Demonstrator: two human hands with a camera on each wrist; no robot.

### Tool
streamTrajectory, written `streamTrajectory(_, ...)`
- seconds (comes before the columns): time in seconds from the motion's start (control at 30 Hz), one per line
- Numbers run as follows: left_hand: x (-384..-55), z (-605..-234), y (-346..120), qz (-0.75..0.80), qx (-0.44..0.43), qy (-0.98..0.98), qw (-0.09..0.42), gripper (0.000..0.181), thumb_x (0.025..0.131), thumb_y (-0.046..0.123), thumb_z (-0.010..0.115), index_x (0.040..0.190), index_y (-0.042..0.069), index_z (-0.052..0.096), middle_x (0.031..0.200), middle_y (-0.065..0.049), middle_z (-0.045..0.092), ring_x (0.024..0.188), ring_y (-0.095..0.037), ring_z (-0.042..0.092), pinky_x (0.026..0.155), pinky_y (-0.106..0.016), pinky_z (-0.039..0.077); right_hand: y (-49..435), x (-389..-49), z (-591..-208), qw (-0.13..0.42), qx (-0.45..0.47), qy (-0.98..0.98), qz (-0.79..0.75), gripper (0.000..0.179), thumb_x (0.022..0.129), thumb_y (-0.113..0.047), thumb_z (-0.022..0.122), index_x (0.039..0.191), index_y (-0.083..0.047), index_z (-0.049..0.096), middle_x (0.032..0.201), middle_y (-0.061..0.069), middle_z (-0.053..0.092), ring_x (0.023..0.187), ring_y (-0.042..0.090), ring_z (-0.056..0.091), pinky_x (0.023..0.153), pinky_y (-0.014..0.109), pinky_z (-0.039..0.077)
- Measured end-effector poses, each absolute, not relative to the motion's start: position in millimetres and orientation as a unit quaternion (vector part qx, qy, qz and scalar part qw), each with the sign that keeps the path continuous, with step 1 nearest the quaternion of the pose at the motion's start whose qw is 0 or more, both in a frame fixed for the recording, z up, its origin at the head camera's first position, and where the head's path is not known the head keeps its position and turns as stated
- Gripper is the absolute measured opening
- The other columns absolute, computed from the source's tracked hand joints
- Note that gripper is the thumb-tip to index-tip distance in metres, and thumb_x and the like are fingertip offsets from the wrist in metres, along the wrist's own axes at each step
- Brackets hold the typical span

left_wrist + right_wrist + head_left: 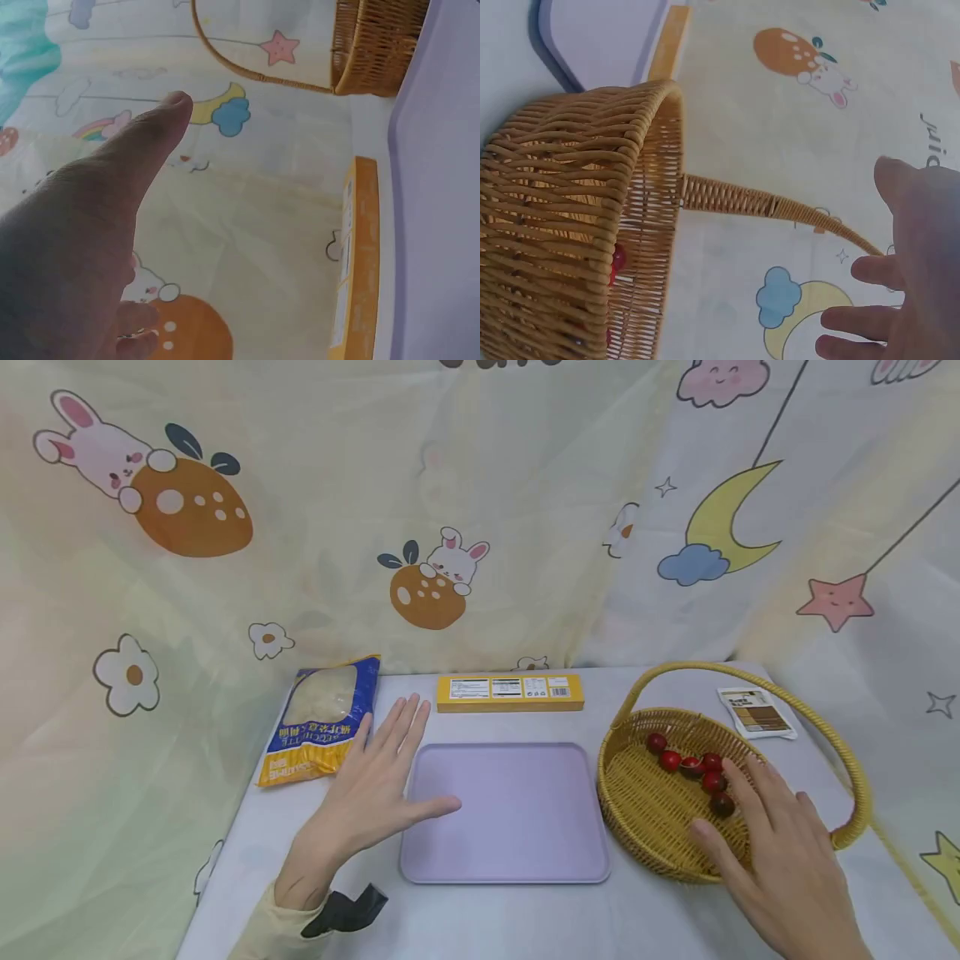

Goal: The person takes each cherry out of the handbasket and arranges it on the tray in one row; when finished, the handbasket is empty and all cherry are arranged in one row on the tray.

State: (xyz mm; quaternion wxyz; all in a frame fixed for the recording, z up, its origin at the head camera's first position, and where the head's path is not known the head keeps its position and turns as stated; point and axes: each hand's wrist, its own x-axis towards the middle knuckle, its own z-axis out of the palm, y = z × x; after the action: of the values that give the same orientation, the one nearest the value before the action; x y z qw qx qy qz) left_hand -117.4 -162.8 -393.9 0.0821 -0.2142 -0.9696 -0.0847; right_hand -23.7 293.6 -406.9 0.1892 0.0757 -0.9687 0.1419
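Observation:
My left hand (378,785) is held with straight fingers and the thumb spread, over the left edge of the lilac tray (510,814). Nothing is in its grasp. Just beyond its fingers lies a blue and yellow pasta bag (318,718). Over the right side of the wicker basket (637,802) hovers my right hand (787,860), its fingers spread and loosely bent, holding nothing. Several dark red cherries (691,767) lie inside the basket near those fingertips. In the right wrist view the basket wall (547,217) mostly hides the cherries, and the hand stands apart from it.
A flat yellow box (510,693) lies behind the tray. At the back right is a small white and brown packet (757,713). The basket's tall handle (832,743) arches over its right side. A printed cloth (525,602) hangs behind the table.

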Motion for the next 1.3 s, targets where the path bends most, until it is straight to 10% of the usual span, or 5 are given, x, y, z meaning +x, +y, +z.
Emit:
streamTrajectory(0.23,-125,-398,-149,-0.119,-0.254,-0.957,0.070,0.122,0.084,0.093,0.044,0.168,0.018,-0.002,0.177,0.003,-0.003,0.164,-0.020,0.003,0.131,-0.054,0.009,301,-13,-410,0.209,0.046,-0.965,0.151,0.079,0.102,-0.037,0.066,0.166,-0.012,0.027,0.170,0.022,0.028,0.155,0.046,0.026,0.131,0.052,0.003)
streamTrajectory(0.67,-139,-406,-113,-0.363,-0.275,-0.890,-0.030,0.104,0.084,0.076,0.070,0.166,0.042,0.016,0.171,0.016,0.026,0.156,-0.012,0.032,0.123,-0.049,0.035,296,5,-417,0.260,-0.104,-0.937,0.208,0.066,0.100,-0.030,0.072,0.155,-0.005,0.047,0.151,0.027,0.054,0.137,0.052,0.047,0.122,0.060,0.030)
streamTrajectory(0.97,-151,-418,-94,-0.486,-0.309,-0.816,-0.039,0.080,0.089,0.042,0.084,0.158,0.025,0.047,0.157,0.013,0.052,0.140,-0.018,0.056,0.116,-0.040,0.046,297,19,-425,0.414,-0.116,-0.880,0.202,0.073,0.101,-0.061,0.058,0.139,0.001,0.064,0.130,0.035,0.065,0.124,0.057,0.057,0.123,0.029,0.033)
streamTrajectory(1.3,-161,-429,-79,-0.594,-0.300,-0.739,-0.102,0.070,0.091,0.031,0.083,0.153,0.021,0.054,0.151,0.004,0.060,0.139,-0.015,0.058,0.116,-0.041,0.046,287,10,-431,0.351,-0.344,-0.813,0.312,0.056,0.102,-0.016,0.067,0.154,-0.019,0.048,0.158,0.005,0.047,0.150,0.018,0.044,0.118,0.029,0.042)
